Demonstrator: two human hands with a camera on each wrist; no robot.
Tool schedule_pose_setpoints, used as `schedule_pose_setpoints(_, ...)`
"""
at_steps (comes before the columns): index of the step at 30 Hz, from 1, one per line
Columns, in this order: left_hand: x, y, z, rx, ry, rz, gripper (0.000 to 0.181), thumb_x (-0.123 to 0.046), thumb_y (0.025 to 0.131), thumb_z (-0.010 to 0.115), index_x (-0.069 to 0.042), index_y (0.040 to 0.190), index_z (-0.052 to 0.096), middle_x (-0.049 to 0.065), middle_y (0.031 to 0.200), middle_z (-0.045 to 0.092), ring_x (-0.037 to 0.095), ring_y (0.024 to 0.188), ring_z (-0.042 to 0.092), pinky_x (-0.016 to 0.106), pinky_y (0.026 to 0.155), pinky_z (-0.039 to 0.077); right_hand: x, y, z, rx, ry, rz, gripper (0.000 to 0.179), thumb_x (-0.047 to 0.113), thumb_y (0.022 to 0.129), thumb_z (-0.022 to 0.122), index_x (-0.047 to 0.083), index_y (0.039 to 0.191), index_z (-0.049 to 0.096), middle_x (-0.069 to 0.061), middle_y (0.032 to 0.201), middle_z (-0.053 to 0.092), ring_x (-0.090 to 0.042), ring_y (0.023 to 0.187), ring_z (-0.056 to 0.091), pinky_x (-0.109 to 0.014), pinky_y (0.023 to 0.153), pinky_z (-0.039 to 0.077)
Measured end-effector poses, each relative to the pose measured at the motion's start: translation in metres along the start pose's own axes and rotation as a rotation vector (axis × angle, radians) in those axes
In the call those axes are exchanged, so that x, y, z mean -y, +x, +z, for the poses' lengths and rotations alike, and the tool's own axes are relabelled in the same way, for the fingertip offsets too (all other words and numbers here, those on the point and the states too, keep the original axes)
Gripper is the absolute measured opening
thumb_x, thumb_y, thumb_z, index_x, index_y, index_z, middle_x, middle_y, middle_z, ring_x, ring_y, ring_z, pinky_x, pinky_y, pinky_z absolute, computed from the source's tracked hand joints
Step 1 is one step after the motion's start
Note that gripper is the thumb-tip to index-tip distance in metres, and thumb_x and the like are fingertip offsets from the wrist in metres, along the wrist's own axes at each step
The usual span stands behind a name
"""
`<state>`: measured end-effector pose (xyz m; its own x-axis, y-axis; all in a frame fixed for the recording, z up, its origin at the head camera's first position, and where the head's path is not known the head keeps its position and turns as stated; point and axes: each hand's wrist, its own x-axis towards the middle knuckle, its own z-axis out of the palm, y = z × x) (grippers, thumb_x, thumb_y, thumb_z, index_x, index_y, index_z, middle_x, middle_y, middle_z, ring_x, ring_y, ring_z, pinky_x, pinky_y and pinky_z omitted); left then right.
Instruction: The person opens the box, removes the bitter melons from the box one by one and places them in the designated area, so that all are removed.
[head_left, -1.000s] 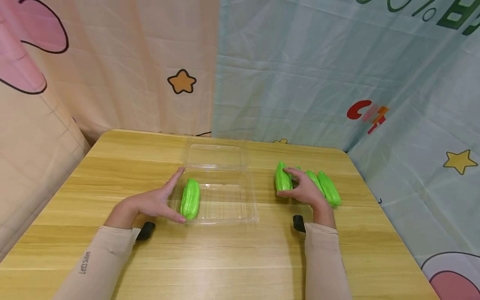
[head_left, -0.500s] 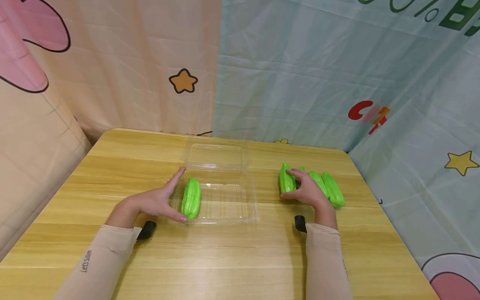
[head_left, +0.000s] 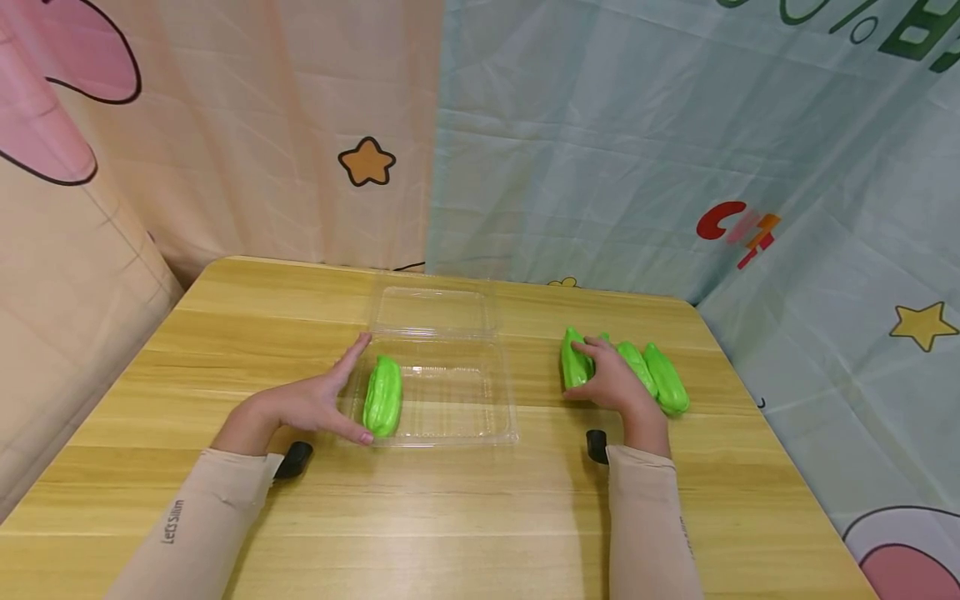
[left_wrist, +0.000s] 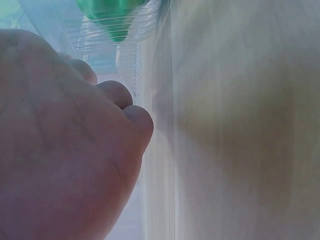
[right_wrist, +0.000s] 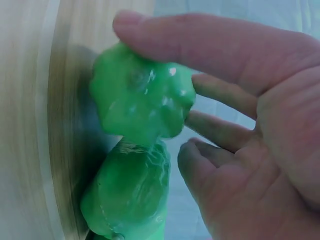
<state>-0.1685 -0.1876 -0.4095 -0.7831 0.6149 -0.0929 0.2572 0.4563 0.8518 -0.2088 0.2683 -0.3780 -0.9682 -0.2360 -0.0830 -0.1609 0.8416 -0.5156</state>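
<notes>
A clear plastic clamshell box (head_left: 450, 398) lies opened on the table, its lid (head_left: 431, 308) folded toward the back. One ribbed green bitter melon (head_left: 383, 397) sits at the box's left end. My left hand (head_left: 311, 404) rests against the box's left side, thumb and fingers spread along it. To the right, my right hand (head_left: 615, 379) holds the leftmost melon (right_wrist: 142, 95) of a group between thumb and fingers. Beside it more bitter melons (head_left: 666, 382) lie in a row, partly hidden by that hand. Another melon (right_wrist: 127, 192) lies directly beyond the held one in the right wrist view.
The wooden table (head_left: 450, 525) carries the box and the melons. Printed curtains (head_left: 585, 167) hang behind it and on both sides. A black wrist mount (head_left: 292, 461) shows at the left wrist and another black mount (head_left: 597, 447) at the right.
My right hand and the leftmost melon have shifted slightly right, closer to the other melons. The left hand and box stay where they were; the head view has shifted a little.
</notes>
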Motion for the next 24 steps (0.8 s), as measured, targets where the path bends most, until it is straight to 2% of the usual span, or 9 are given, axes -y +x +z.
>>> schedule_pose_setpoints(5,-0.001,0.000,0.000,0.001,0.001,0.002,0.144,-0.031,0.075,0.092,-0.016,0.156,-0.026,0.018,0.160,-0.031,0.048,0.145,-0.018,0.071,0.111,0.001,0.000,0.002,0.000,0.008,-0.022,0.005,0.085,0.008,0.077,0.087,-0.008,0.148,0.043,-0.027,0.162,0.017,-0.047,0.149,0.003,-0.062,0.114,0.023)
schedule_pose_setpoints(11,-0.002,-0.001,0.000,0.002,0.004,-0.005,0.144,-0.031,0.075,0.092,-0.016,0.156,-0.026,0.018,0.160,-0.031,0.049,0.145,-0.017,0.071,0.111,0.001,0.000,0.001,0.000,-0.004,-0.016,-0.011,0.086,0.006,0.078,0.085,-0.006,0.150,0.040,-0.028,0.162,0.018,-0.048,0.148,0.005,-0.063,0.113,0.024)
schedule_pose_setpoints(15,-0.002,-0.001,0.000,0.005,0.000,-0.011,0.144,-0.030,0.075,0.091,-0.016,0.156,-0.026,0.018,0.160,-0.031,0.049,0.145,-0.017,0.071,0.111,0.001,0.002,0.000,0.001,-0.039,0.049,-0.029,0.098,0.018,0.083,0.085,0.001,0.159,0.024,-0.025,0.163,0.016,-0.047,0.148,0.011,-0.063,0.113,0.024)
schedule_pose_setpoints(18,-0.002,-0.001,0.000,0.006,-0.001,-0.012,0.143,-0.030,0.075,0.091,-0.016,0.156,-0.026,0.017,0.160,-0.031,0.049,0.145,-0.017,0.072,0.111,0.001,0.004,-0.001,0.000,-0.080,0.136,-0.044,0.109,0.030,0.085,0.084,0.010,0.163,0.010,-0.019,0.165,0.014,-0.043,0.148,0.018,-0.061,0.113,0.027)
schedule_pose_setpoints(21,-0.002,-0.001,0.000,0.007,0.000,-0.010,0.143,-0.030,0.075,0.091,-0.016,0.156,-0.026,0.017,0.160,-0.031,0.049,0.145,-0.017,0.072,0.111,0.001,0.007,-0.002,0.000,-0.114,0.206,-0.066,0.115,0.038,0.084,0.084,0.015,0.163,0.005,-0.014,0.166,0.013,-0.040,0.148,0.020,-0.059,0.113,0.029)
schedule_pose_setpoints(24,-0.001,0.000,0.000,0.008,0.000,-0.007,0.143,-0.030,0.075,0.091,-0.016,0.156,-0.026,0.017,0.160,-0.031,0.049,0.145,-0.017,0.071,0.111,0.002,0.011,-0.002,0.000,-0.135,0.260,-0.096,0.116,0.038,0.082,0.086,0.017,0.163,0.005,-0.010,0.167,0.013,-0.037,0.149,0.019,-0.057,0.114,0.028)
